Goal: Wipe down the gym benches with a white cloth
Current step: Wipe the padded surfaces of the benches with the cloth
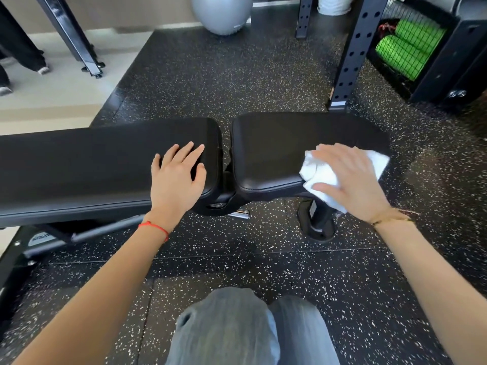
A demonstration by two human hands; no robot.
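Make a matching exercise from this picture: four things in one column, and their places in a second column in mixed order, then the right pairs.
Things:
1. left hand
2. cloth
3. ball
4. rollers

Places:
A. on the floor, far behind the bench
B. under the right hand, on the short pad
C. in the black rack at upper right
D. flat on the long pad

Pairs: 1-D, 2-B, 3-A, 4-C
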